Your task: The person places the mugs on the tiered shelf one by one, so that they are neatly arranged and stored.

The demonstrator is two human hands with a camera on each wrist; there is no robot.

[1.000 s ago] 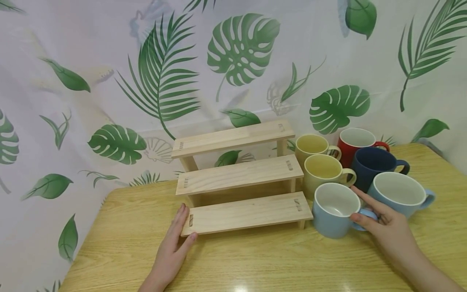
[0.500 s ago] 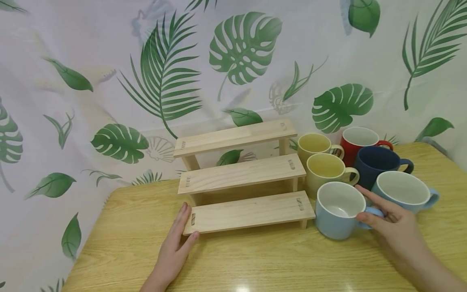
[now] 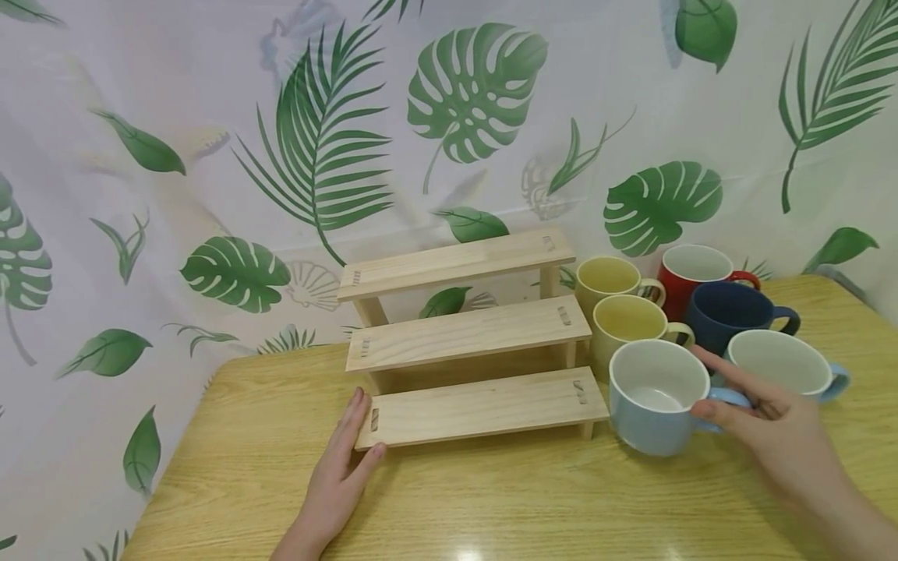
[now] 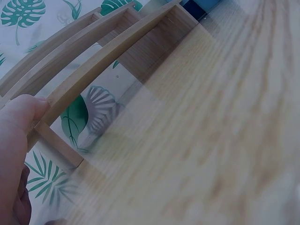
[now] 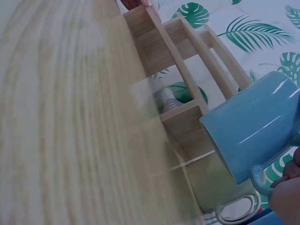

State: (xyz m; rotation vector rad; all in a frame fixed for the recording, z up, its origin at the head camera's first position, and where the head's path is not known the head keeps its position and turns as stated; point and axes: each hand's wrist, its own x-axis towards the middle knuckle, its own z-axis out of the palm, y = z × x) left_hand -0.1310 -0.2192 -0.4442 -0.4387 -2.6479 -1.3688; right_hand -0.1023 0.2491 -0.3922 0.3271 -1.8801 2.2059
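My right hand (image 3: 779,436) holds a light blue mug (image 3: 652,417) by its handle, thumb on top. In the right wrist view this mug (image 5: 255,129) appears raised off the table, just beyond the right end of the lowest step. A three-step wooden shelf (image 3: 477,409) stands in the middle, with bare boards. At its front left corner my left hand (image 3: 335,475) grips the lowest board, thumb at the front edge and fingers along the end. The left wrist view shows the thumb (image 4: 23,110) against that board (image 4: 108,54).
Right of the shelf stand two yellow mugs (image 3: 629,321), a red mug (image 3: 691,288), a dark blue mug (image 3: 733,315) and another light blue mug (image 3: 779,370), close together. A leaf-print cloth (image 3: 491,179) hangs behind the wooden table (image 3: 449,499).
My right hand has raised the light blue mug slightly from the table. My left hand keeps its place on the shelf. The whole head view has shifted a little.
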